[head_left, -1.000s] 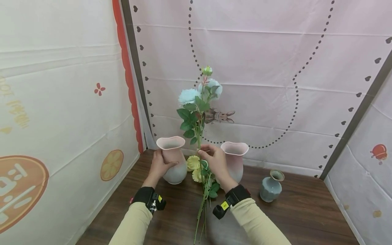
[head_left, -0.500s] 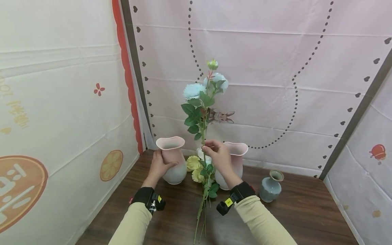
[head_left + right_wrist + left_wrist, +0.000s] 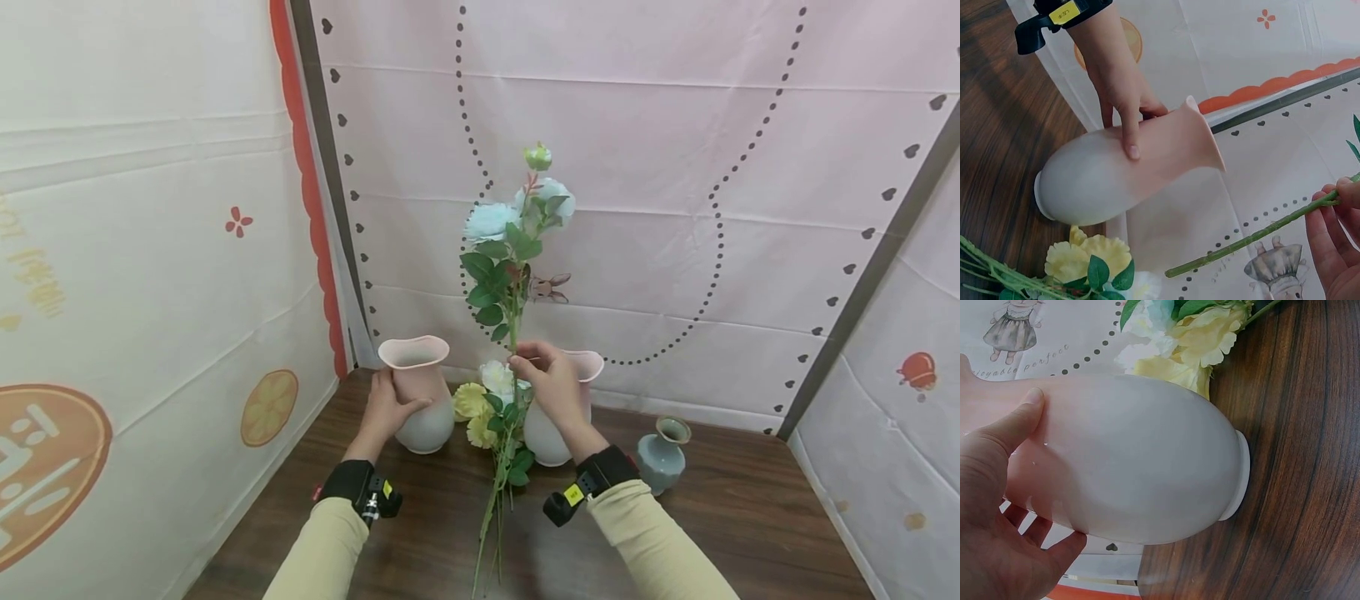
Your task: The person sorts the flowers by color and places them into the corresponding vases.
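Observation:
My left hand [image 3: 384,410] grips a pink-and-white vase [image 3: 424,421] with a wavy rim, standing upright on the table. In the left wrist view the thumb [image 3: 1019,422] lies on one side of the neck and the fingers on the other. My right hand [image 3: 557,390] pinches the green stem [image 3: 1247,240] of an artificial flower with pale blue blooms [image 3: 489,223], held upright in the air. The stem's cut lower end hangs free in the right wrist view, apart from the vase. Behind my right hand stands a second pink-and-white vase [image 3: 543,433], partly hidden.
Between the two vases lie yellow flowers [image 3: 470,402] and a white flower [image 3: 495,377], their long stems [image 3: 487,517] running to the table's front. A small blue-grey vase [image 3: 660,460] stands at right. Printed cloth walls [image 3: 637,150] close off the back and sides.
My right hand has moved to the right and carried the blue flower with it, raising it slightly at first. The left hand stays on its vase.

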`<state>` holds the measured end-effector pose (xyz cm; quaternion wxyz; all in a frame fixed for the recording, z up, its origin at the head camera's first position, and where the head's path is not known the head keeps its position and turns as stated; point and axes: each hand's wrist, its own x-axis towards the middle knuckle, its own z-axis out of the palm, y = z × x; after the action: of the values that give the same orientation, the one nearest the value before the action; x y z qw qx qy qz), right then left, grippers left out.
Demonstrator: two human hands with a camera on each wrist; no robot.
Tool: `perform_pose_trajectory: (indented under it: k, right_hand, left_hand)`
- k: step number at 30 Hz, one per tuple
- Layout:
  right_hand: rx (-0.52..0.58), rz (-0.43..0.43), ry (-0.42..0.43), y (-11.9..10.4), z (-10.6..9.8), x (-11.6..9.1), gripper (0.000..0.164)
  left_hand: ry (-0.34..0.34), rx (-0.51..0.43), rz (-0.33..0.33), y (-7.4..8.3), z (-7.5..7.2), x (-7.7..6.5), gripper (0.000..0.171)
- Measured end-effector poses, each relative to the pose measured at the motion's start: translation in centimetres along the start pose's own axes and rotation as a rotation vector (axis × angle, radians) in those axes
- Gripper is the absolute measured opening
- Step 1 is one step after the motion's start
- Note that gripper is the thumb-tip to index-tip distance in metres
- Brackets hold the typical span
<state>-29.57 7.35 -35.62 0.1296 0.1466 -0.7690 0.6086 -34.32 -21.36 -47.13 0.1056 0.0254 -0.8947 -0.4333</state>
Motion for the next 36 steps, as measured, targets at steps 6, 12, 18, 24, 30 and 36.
perform_pose_trajectory:
  k: [6,12,18,24,30,36]
  right_hand:
    - [-0.017,0.034,0.000,0.3,-1.1,0.0,0.021]
    - [-0.025,0.004,0.033,1.1,-2.3,-0.1,0.021]
    - [-0.037,-0.016,0.047,1.8,-3.5,-0.3,0.023]
    - [-0.053,0.001,0.079,2.4,-4.5,-0.6,0.023]
    - [-0.049,0.052,0.082,3.2,-5.7,-0.9,0.025]
    - [-0.047,0.108,0.105,4.1,-7.3,-1.1,0.028]
  left_hand:
    - [0.004,-0.002,0.005,-0.1,0.1,0.0,0.103]
    - [0.004,0.000,0.011,-0.2,0.3,0.1,0.103]
    - [-0.003,0.008,0.001,-0.3,0.2,0.1,0.104]
    - [-0.011,0.007,-0.003,-0.2,0.1,0.1,0.104]
    - [-0.007,0.007,-0.022,-0.1,-0.1,-0.1,0.104]
    - [-0.014,-0.004,-0.015,-0.1,-0.1,0.1,0.104]
